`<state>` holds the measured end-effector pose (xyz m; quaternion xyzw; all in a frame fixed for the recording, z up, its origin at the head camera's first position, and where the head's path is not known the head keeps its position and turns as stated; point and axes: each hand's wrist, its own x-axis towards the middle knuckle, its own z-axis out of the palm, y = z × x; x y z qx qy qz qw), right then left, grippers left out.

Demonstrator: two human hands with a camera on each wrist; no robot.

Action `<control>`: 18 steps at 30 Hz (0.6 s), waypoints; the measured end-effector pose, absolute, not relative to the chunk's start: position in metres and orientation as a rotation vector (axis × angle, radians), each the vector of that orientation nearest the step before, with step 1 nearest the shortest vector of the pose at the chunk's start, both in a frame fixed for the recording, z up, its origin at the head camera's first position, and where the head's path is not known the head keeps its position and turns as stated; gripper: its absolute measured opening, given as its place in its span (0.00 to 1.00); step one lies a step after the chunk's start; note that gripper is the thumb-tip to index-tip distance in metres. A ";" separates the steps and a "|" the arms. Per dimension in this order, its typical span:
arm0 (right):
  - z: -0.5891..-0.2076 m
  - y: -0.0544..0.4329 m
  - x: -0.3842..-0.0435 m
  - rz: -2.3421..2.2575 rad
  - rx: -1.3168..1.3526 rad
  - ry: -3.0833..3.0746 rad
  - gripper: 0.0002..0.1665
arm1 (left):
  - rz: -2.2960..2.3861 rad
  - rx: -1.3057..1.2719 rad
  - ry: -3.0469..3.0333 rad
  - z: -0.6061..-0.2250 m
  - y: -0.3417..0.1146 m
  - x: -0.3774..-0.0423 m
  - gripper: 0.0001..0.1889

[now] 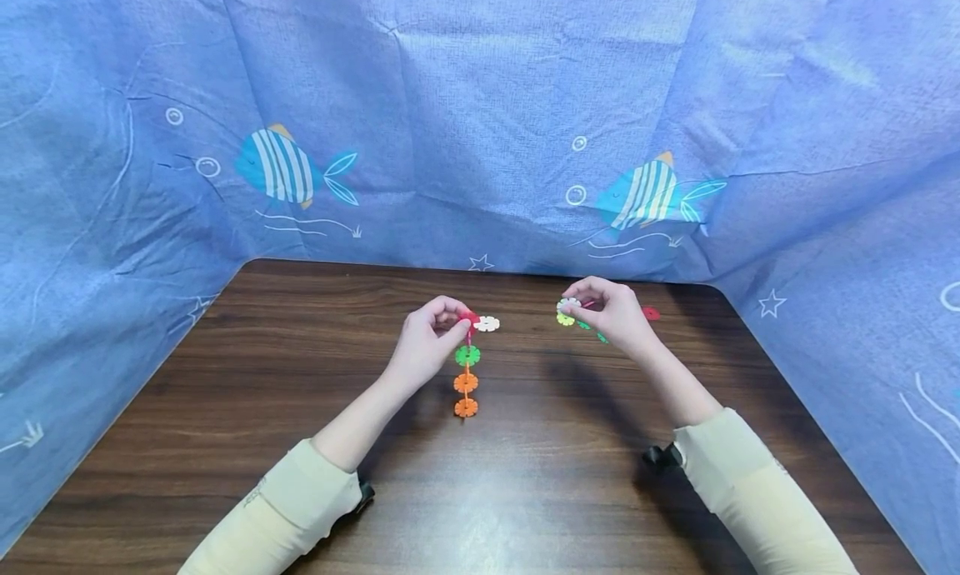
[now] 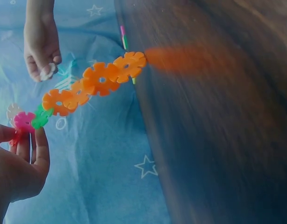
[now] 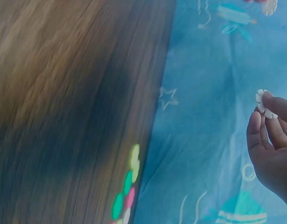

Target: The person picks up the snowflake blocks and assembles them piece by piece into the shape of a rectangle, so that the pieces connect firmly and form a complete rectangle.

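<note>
My left hand (image 1: 429,342) pinches a red notched plastic disc (image 1: 470,317) at the top of a joined chain. A white disc (image 1: 487,324) sticks out from it to the right. Below hang a pink disc (image 2: 25,121), a green disc (image 1: 467,356) and several orange discs (image 1: 466,383), slotted edge to edge. The chain slants across the left wrist view. To the right, apart from the chain, my right hand (image 1: 617,315) pinches a loose white disc (image 3: 260,100) between thumb and fingers, which partly cover it.
On the dark wooden table (image 1: 337,442), loose yellow, green (image 3: 118,205) and pink discs lie near the far edge by my right hand. A red disc (image 1: 651,313) lies further right. A blue fish-print cloth (image 1: 480,142) hangs behind and on both sides.
</note>
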<state>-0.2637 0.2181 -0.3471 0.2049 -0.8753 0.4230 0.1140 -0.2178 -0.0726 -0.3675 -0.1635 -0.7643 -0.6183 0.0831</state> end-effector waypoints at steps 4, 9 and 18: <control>-0.343 0.209 -0.257 1.395 0.598 -2.498 0.13 | -1.833 -0.513 -2.291 -0.367 -0.071 -0.217 0.08; -0.339 0.197 -0.246 1.619 0.568 -2.406 0.14 | -1.862 -0.536 -2.259 -0.367 -0.069 -0.215 0.06; -0.340 0.179 -0.233 1.865 0.611 -2.283 0.15 | -1.873 -0.554 -2.246 -0.366 -0.065 -0.215 0.07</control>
